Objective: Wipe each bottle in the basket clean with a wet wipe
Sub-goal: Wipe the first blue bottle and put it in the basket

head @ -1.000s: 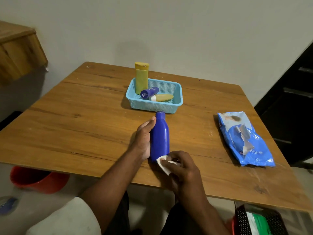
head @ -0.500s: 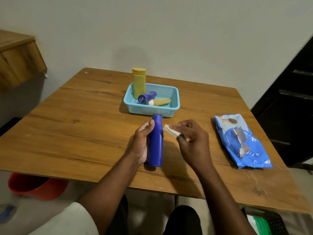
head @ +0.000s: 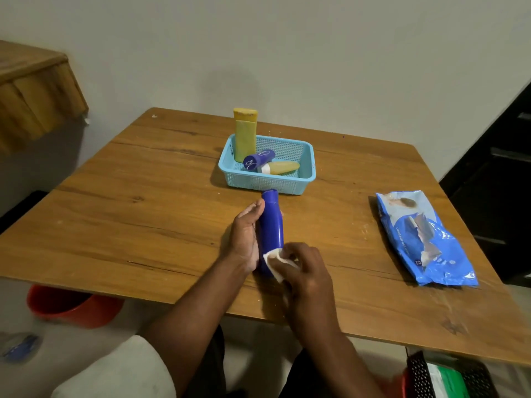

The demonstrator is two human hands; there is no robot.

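At the centre of the frame the blue bottle is lying over the wooden table, its long axis running up-frame, cap end pointing toward the light-blue basket just above. The left hand is gripping its left side, fingers curled round it. The right hand is pinching a white wet wipe against the bottle's lower end, near the table's front edge. Bare tabletop is showing at left; the blue wipes pack is lying at right.
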